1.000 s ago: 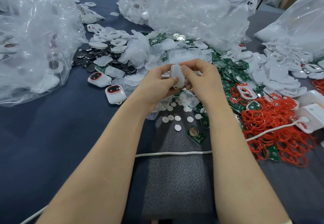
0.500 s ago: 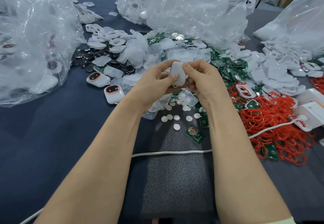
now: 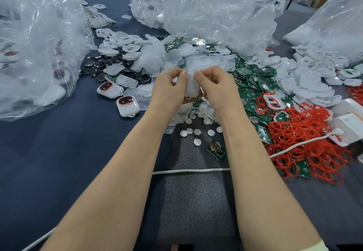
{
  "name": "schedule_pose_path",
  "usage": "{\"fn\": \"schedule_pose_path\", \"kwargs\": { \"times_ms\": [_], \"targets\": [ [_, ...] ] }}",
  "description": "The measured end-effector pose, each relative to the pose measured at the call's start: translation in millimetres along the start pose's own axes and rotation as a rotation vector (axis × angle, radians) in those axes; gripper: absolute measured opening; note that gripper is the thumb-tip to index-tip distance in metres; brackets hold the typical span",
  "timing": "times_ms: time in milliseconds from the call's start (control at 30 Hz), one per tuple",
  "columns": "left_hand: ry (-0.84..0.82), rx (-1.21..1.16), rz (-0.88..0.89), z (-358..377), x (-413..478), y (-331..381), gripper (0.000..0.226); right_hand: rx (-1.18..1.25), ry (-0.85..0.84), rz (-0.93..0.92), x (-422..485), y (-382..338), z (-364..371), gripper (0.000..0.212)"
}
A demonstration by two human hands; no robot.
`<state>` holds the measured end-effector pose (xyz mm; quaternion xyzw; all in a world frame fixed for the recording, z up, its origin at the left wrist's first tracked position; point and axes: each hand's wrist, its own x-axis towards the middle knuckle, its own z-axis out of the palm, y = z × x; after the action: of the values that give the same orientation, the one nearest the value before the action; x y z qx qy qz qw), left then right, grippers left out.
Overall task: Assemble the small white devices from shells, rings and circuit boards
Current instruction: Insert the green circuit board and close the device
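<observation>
The left hand (image 3: 169,89) and the right hand (image 3: 216,87) hold one white device (image 3: 191,85) up over the middle of the bench (image 3: 59,152). Thumbs and curled fingers pinch its top edge. Green boards (image 3: 247,93) and red rings (image 3: 314,152) crowd the right side. Two done devices (image 3: 127,104) sit just left of the hands. Wide blue bench shows near left. A cord (image 3: 190,170) runs under the arms.
</observation>
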<state>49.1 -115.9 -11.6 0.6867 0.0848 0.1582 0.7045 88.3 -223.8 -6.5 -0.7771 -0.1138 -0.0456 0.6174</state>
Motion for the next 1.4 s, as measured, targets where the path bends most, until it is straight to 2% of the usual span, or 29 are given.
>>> {"fn": "schedule_pose_path", "kwargs": {
  "times_ms": [100,167,233,333,433,533,600,733,800,900,1133,1233,1300,1400],
  "targets": [
    [0.073,-0.069,-0.016,2,3,-2,0.019,0.071,-0.066,0.04,0,-1,-2,0.008],
    [0.11,-0.137,-0.009,0,4,-1,0.017,0.008,-0.178,0.07,0,0,-5,0.026],
    [0.103,-0.184,-0.005,-1,4,1,0.016,0.031,-0.231,0.112,0,1,-5,0.031],
    [0.072,-0.245,-0.025,-1,2,1,0.015,0.158,-0.206,0.154,0,2,-2,0.018],
    [-0.002,-0.25,-0.039,-1,-1,2,0.009,0.18,-0.174,0.171,1,5,-2,0.018],
    [-0.092,-0.276,-0.055,-2,-2,2,0.025,0.202,-0.142,0.186,1,6,-4,0.012],
    [-0.125,-0.28,-0.053,-2,-3,3,0.027,0.257,-0.127,0.217,1,5,-4,0.006],
    [-0.096,-0.304,-0.053,-2,-3,3,0.028,0.31,-0.15,0.211,-3,2,-1,0.006],
    [-0.095,-0.308,-0.053,-2,-3,3,0.03,0.317,-0.163,0.197,-4,-1,0,0.014],
    [-0.16,-0.249,0.005,1,-5,2,0.024,0.382,-0.15,0.199,-4,-6,1,0.023],
    [-0.37,-0.185,0.045,2,-5,1,0.03,0.635,-0.027,0.363,-1,-9,-5,0.019],
    [-0.281,-0.053,0.067,7,-4,-2,0.045,0.679,0.009,0.396,-1,-8,-4,0.021],
    [-0.243,0.06,0.12,9,-3,-4,0.047,0.675,0.026,0.409,-1,-7,-3,0.023],
    [-0.214,0.068,0.135,15,-4,-5,0.052,0.635,0.047,0.356,-1,-6,-1,0.024]
  ]
}}
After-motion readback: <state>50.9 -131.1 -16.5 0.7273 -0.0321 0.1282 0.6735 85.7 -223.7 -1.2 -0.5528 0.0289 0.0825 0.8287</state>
